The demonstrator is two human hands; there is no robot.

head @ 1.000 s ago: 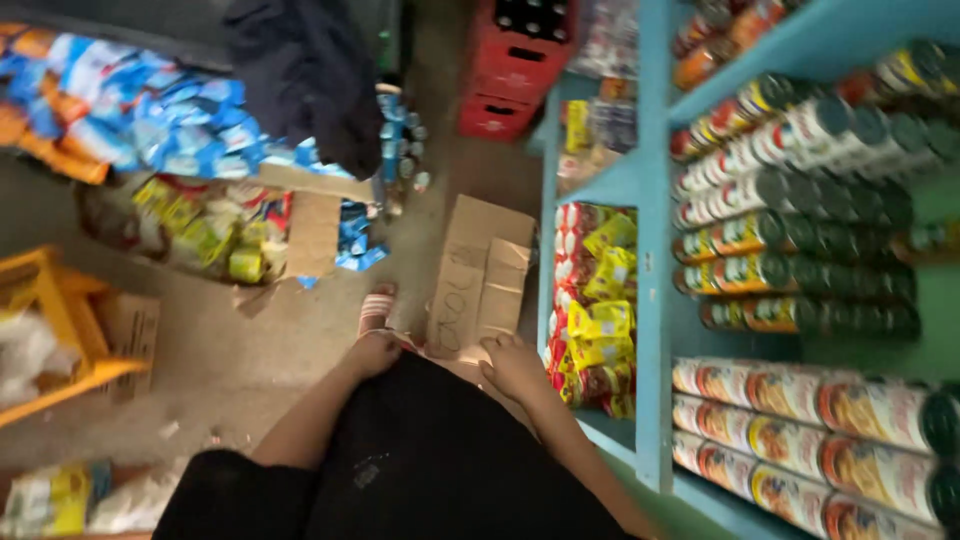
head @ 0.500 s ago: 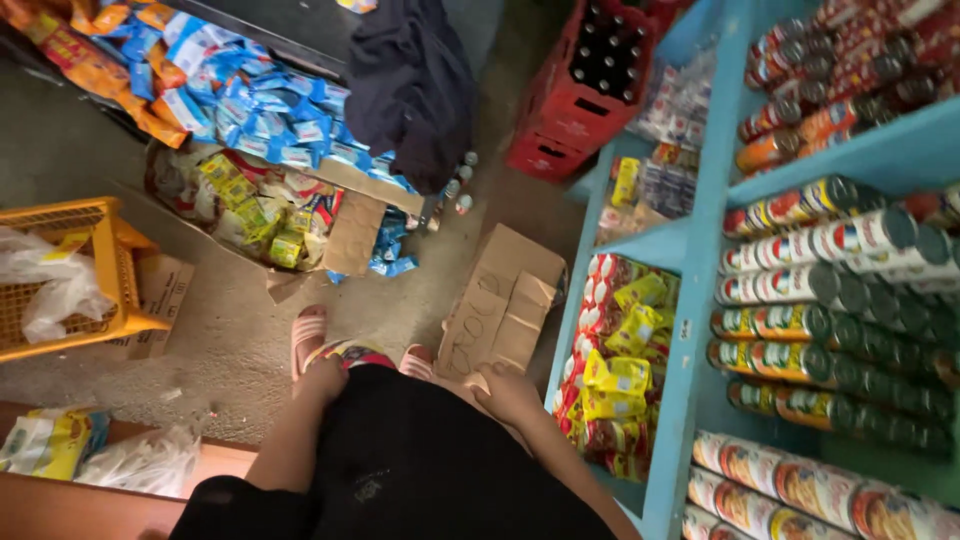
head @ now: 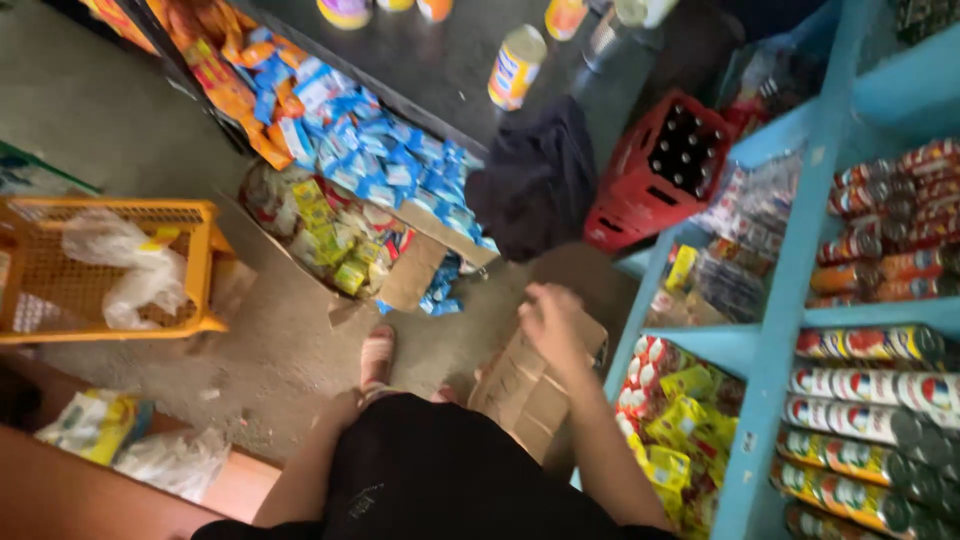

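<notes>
Flattened cardboard box (head: 525, 390) lies on floor just under right hand (head: 550, 318).

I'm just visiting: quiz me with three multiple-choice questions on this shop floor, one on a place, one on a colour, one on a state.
1. Where do the rows of tins lie?
A. in the basket
B. on the blue shelves
C. on the floor

2. What colour is the wire basket?
A. yellow
B. green
C. white

3. How is the right hand?
A. gripping a tin
B. raised, empty, above the flattened cardboard
C. inside the red crate

Answers:
1 B, tins fill the shelf levels.
2 A, its frame is yellow.
3 B, nothing shows in its fingers.
</notes>
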